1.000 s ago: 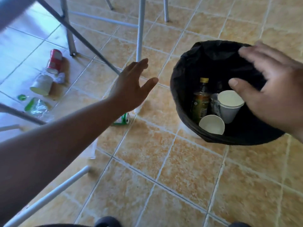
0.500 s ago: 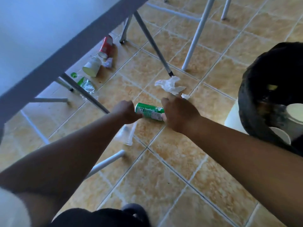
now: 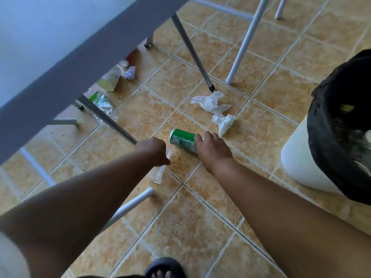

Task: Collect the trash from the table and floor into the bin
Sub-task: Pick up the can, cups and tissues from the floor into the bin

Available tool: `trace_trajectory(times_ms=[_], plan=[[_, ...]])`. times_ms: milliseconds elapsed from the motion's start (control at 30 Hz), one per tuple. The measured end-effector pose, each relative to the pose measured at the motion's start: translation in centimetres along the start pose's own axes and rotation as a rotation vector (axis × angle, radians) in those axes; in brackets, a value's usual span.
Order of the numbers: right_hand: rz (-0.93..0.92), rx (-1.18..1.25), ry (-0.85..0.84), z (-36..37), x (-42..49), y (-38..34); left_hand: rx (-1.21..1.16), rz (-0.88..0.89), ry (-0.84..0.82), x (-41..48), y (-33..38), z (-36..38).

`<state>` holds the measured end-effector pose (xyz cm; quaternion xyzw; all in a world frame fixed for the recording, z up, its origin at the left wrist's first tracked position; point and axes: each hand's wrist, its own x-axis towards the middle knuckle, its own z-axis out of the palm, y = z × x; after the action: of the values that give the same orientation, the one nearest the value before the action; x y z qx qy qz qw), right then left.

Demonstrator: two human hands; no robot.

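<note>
Right hand (image 3: 213,151) fingers clamp just 1 end of the green can (image 3: 181,139), so it may slip; left hand (image 3: 154,150) fingers curl over a clear cup (image 3: 158,173), grip unclear.

One head-worn wide-angle view looks steeply down, from close above, onto the tiled floor (image 3: 200,227).

table brace (image 3: 108,119) left of can (image 3: 181,138), bin (image 3: 297,157) right
</note>
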<state>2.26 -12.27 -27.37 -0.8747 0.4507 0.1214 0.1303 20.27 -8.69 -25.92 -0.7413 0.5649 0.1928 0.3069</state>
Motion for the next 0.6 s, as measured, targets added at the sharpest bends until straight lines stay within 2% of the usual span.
trace_trajectory(times_ms=[133, 300, 467, 600], plan=[[0.022, 0.076, 0.025, 0.3, -0.6, 0.0, -0.036, 0.001, -0.007, -0.1, 0.5, -0.1], [-0.009, 0.080, 0.195, -2.2, -1.5, 0.8, -0.230, -0.065, 0.024, -0.1, 0.6, -1.6], [-0.072, -0.015, 0.442, -10.4, -3.2, 2.1, -0.436, -0.070, 0.191, -0.5, 1.7, -4.8], [-0.129, -0.063, 0.542, -17.2, -6.5, 5.2, -0.632, 0.006, 0.347, -1.6, 4.2, -8.1]])
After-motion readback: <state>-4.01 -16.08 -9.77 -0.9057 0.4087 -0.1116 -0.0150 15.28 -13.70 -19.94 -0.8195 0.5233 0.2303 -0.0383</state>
